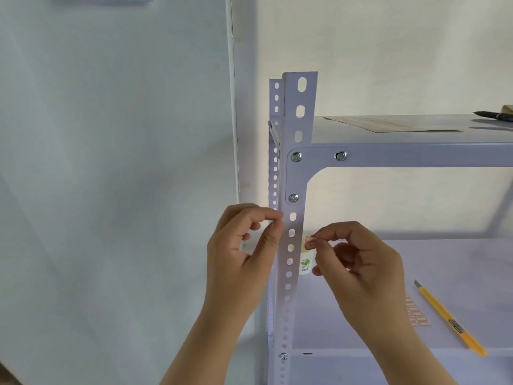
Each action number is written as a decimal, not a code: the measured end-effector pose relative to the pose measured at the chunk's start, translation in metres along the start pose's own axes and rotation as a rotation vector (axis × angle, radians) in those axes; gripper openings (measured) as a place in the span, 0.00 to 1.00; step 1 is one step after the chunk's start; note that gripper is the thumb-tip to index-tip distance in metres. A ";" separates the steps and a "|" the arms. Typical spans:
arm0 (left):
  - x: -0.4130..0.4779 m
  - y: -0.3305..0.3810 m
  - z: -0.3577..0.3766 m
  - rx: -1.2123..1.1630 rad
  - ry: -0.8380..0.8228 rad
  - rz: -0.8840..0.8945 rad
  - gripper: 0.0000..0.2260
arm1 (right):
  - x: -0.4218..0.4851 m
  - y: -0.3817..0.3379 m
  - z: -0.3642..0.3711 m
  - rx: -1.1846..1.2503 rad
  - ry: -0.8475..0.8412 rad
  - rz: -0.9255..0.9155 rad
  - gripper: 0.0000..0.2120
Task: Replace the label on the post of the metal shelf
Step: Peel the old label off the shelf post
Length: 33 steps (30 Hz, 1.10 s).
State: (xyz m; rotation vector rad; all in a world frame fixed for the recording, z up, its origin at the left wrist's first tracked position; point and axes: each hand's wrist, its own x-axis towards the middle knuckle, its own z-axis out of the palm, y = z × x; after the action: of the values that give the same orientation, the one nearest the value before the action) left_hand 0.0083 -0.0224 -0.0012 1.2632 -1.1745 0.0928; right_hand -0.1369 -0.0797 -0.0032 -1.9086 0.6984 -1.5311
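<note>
The right hand (358,262) pinches a small label (309,242) just beside the post (291,245), the left hand (244,243) pinches the post edge; the sticky label may fold or sit crooked.

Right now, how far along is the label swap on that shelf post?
Midway, it seems. The pale perforated metal post shows no label on its face, so the old one looks removed. The right hand pinches a small pinkish label beside the post; the left hand touches its edge. Sticking it on remains.
</note>
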 end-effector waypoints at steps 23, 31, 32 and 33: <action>-0.010 0.019 0.000 -0.202 -0.129 -0.138 0.11 | 0.003 -0.020 -0.011 0.142 -0.068 0.121 0.11; -0.007 0.018 -0.003 -0.166 -0.155 -0.163 0.12 | 0.006 -0.016 -0.013 0.032 -0.143 0.123 0.10; -0.006 0.017 -0.003 -0.167 -0.155 -0.156 0.12 | 0.006 -0.016 -0.013 0.030 -0.148 0.121 0.10; -0.005 0.017 -0.004 -0.166 -0.154 -0.152 0.12 | 0.007 -0.016 -0.013 0.029 -0.152 0.119 0.10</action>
State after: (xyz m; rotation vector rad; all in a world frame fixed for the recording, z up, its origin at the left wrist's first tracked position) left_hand -0.0025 -0.0105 0.0070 1.2243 -1.1875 -0.2142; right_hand -0.1473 -0.0749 0.0154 -1.9026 0.7045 -1.3021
